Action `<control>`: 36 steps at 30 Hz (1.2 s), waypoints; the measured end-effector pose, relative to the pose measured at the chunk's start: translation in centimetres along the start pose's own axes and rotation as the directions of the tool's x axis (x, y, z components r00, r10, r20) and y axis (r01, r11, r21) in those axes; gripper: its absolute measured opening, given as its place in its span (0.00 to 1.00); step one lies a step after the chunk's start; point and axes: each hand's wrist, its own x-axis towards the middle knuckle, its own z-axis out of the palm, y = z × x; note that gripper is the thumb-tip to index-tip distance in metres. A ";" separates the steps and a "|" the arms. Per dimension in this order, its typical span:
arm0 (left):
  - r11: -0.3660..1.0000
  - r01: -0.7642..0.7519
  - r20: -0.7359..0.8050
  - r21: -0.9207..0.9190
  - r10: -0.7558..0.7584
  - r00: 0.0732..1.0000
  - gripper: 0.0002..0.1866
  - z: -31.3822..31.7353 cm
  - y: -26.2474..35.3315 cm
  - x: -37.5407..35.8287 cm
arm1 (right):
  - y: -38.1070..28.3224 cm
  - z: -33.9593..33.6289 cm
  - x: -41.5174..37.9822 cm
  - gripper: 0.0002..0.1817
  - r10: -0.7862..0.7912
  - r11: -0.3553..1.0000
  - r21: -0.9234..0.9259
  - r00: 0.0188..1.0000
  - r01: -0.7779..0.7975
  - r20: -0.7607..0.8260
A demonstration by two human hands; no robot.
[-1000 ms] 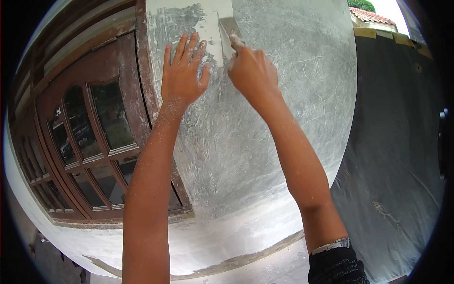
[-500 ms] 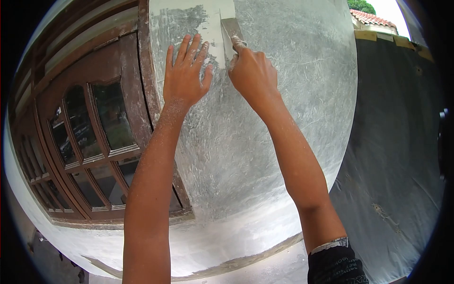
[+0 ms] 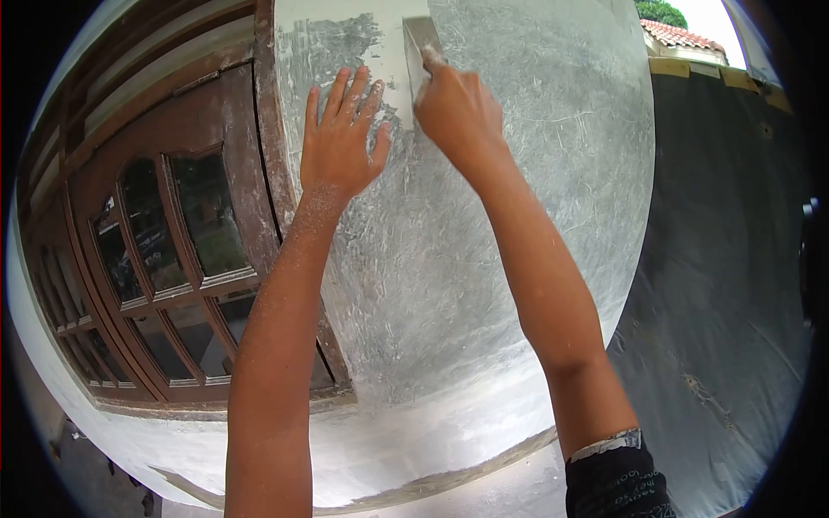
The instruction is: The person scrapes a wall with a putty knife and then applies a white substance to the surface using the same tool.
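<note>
My right hand is wrapped round the handle of a scraper. The scraper's flat metal blade points up and lies against the wall, by the edge of a white painted patch. To its left, my left hand rests with spread fingers on the wall, holding nothing. White flecks cling to its fingers and to the left forearm. Most of the wall surface is scuffed grey, with remnants of white near the top. My right fingers hide most of the scraper's handle.
Left of the wall stands a brown wooden window with glass panes and a worn frame. A dark sheet hangs on the right. Beyond it show a red tiled roof and a tree. The wall's lower band is white.
My right hand has slid the scraper upward along the wall, its blade now higher in the white patch. My left hand stays in nearly the same place.
</note>
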 end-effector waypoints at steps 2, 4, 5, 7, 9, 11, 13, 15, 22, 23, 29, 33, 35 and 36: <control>1.000 0.000 0.010 0.009 0.000 1.000 0.28 0.0 -0.1 0.1 | -0.2 0.0 1.2 0.27 -0.011 1.000 -0.019 1.000 0.011 -0.003; 1.000 0.001 0.012 0.011 -0.001 1.000 0.28 -0.1 -0.1 0.1 | -0.5 -0.6 0.9 0.27 -0.022 0.999 -0.042 1.000 0.022 -0.002; 1.000 0.002 0.014 0.012 -0.002 1.000 0.28 -0.1 -0.1 0.0 | -0.4 -1.0 0.0 0.26 0.002 0.999 -0.035 0.999 -0.001 0.036; 1.000 -0.003 0.006 0.016 0.003 1.000 0.28 0.1 -0.2 0.1 | -0.2 -1.3 -0.9 0.26 0.025 0.999 -0.033 0.997 -0.023 0.077; 1.000 -0.005 -0.002 0.021 0.005 1.000 0.28 0.2 -0.3 0.0 | 0.2 -0.8 -1.3 0.26 0.024 0.999 -0.048 0.998 -0.021 0.066; 1.000 -0.010 -0.012 0.019 0.010 1.000 0.28 0.2 -0.2 0.1 | 0.3 -0.4 0.6 0.26 -0.005 1.000 -0.026 1.000 0.005 0.015; 1.000 -0.013 -0.007 0.024 0.013 1.000 0.28 0.3 -0.1 0.0 | 0.4 -0.3 1.6 0.26 -0.029 1.000 -0.001 0.999 0.029 -0.035; 0.999 -0.014 -0.008 0.034 0.015 1.000 0.28 0.2 -0.3 0.0 | 0.1 -0.7 2.1 0.27 -0.061 0.997 -0.038 0.998 0.060 -0.015; 1.000 -0.004 -0.004 0.009 0.004 1.000 0.28 0.0 -0.1 0.0 | 0.5 -0.6 0.1 0.27 0.005 0.998 -0.060 0.998 -0.001 0.061; 1.000 -0.006 -0.008 -0.006 0.006 1.000 0.28 0.0 -0.1 0.0 | 0.5 -0.4 1.3 0.27 -0.019 0.999 -0.035 1.000 0.019 0.009; 1.000 -0.008 -0.004 -0.001 0.008 1.000 0.27 0.0 -0.1 0.0 | -0.4 -1.3 2.0 0.26 -0.047 0.997 -0.058 0.999 0.047 -0.002; 1.000 0.002 -0.002 -0.004 -0.002 1.000 0.27 -0.2 -0.1 0.0 | 0.0 -1.2 0.2 0.27 0.003 0.997 -0.083 0.997 0.004 0.073; 1.000 -0.004 0.003 -0.005 0.004 1.000 0.28 -0.1 -0.1 0.1 | 0.0 -0.6 2.1 0.27 -0.014 0.999 -0.050 1.000 0.015 0.023; 1.000 -0.004 0.004 -0.005 0.004 1.000 0.28 -0.1 0.0 0.0 | -0.2 -0.6 2.9 0.27 -0.024 1.000 -0.014 0.999 0.024 -0.025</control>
